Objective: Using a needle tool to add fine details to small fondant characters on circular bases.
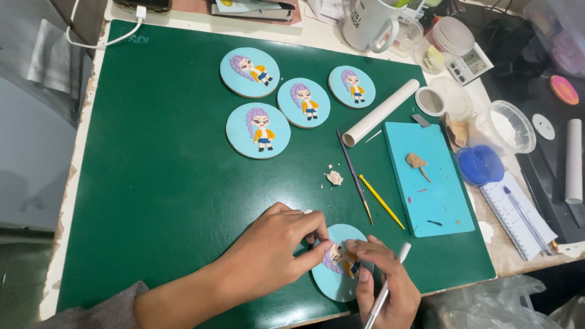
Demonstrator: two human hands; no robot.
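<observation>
A round light-blue disc [334, 281] with a small clay figure with purple hair lies near the front edge of the green cutting mat [164, 176]. My left hand [274, 253] rests on the disc's left side, fingertips pinching at the figure's head. My right hand [384, 283] touches the figure from the right and holds a thin white modelling tool [390, 280] along its palm. Several finished discs [258, 130] with the same figure lie at the back of the mat.
A small lump of beige clay [334, 177], a dark brush [354, 176] and a yellow tool [381, 201] lie mid-mat. A white roller [380, 113], a turquoise board [434, 183], a blue lid [479, 164], tubs, a mug [368, 24] and a notepad [518, 216] crowd the right.
</observation>
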